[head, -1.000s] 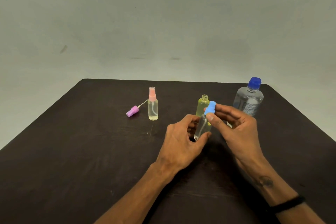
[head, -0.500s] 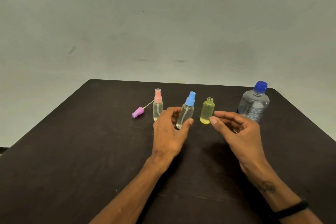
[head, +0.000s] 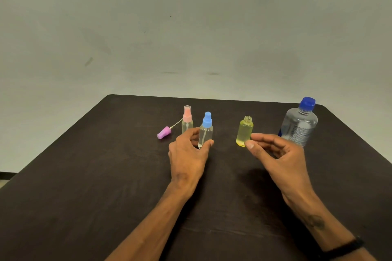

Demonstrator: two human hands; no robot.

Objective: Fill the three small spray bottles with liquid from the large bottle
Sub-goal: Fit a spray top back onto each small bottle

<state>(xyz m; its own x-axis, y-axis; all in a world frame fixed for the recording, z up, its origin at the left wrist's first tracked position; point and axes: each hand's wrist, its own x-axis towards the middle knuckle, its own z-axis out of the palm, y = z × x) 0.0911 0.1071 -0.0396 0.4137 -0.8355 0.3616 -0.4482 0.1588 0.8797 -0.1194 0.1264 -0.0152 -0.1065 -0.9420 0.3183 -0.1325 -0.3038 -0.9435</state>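
Observation:
My left hand (head: 189, 154) grips the lower part of a clear small spray bottle with a blue spray top (head: 205, 130), standing upright on the dark table (head: 84, 186). Just behind it to the left stands a clear bottle with a pink spray top (head: 187, 120). A yellow small bottle (head: 244, 131) stands open, without a top; my right hand (head: 280, 154) hovers beside it, fingers apart and empty, thumb tip near its base. The large clear bottle with a blue cap (head: 300, 123) stands shut at the right rear.
A purple spray top with its dip tube (head: 164, 132) lies on its side left of the pink-topped bottle. The table's far edge runs just behind the bottles, and a plain wall rises beyond. A black band circles my right wrist.
My left hand carried the blue-topped bottle leftward and stood it beside the pink-topped one. My right hand let go of the blue top and now hovers by the yellow bottle.

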